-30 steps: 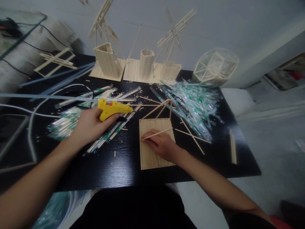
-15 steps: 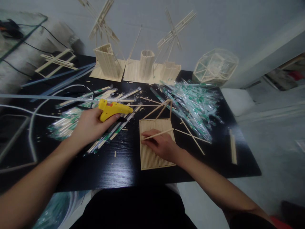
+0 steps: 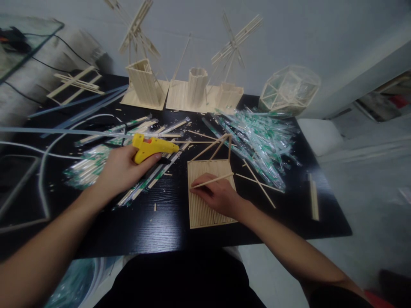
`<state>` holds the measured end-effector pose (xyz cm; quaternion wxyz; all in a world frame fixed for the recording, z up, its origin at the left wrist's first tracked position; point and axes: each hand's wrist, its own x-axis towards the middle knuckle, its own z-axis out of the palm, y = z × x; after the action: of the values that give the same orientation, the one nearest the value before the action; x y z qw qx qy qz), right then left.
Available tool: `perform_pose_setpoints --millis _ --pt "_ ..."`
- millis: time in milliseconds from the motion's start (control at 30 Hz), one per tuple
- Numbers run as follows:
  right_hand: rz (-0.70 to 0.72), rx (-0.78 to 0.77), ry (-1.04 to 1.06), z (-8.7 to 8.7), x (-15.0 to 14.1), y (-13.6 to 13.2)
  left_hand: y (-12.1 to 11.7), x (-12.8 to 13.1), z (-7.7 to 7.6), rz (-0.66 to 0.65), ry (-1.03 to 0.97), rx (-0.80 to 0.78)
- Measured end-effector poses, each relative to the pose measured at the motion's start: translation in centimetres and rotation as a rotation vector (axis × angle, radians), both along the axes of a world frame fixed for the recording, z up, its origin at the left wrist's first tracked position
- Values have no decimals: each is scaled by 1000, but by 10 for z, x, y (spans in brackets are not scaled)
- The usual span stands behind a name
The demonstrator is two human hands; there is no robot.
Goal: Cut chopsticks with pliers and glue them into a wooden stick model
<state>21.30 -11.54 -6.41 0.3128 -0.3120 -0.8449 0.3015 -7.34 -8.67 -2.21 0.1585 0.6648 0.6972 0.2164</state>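
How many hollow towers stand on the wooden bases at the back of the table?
3: a tall tower at left, a rounded tower in the middle, a short tower at right. More could hide behind them.

The glue gun is smooth plastic, the stick matt wood, the board ridged wood, the wrappers shiny plastic, the desk glossy and grained.

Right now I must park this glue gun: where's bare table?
The table is mostly bare left of the stick panel, toward the front edge; also between crossed sticks and rightmost strips. Behind, wrapped sticks and wrappers crowd it.
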Motion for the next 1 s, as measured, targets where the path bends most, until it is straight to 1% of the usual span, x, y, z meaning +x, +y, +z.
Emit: perform_pose_setpoints --millis 500,633,767,867,933,1000 --pt "2 3 21 1 0 0 -1 1 0 -7 -16 10" --pt "3 20 49 4 -1 -1 0 0 -1 -8 -8 27" --pt "-50 -24 65 11 3 -2 0 -2 -4 -21 0 28" --pt "-58 -94 -5 21 12 0 -1 -3 -4 -38 -9 32" --pt "-18 -152 -110 30 19 2 -1 -2 -3 -56 -12 40" --pt "52 -180 -242 38 25 5 -1 -2 -3 -72 -20 52"
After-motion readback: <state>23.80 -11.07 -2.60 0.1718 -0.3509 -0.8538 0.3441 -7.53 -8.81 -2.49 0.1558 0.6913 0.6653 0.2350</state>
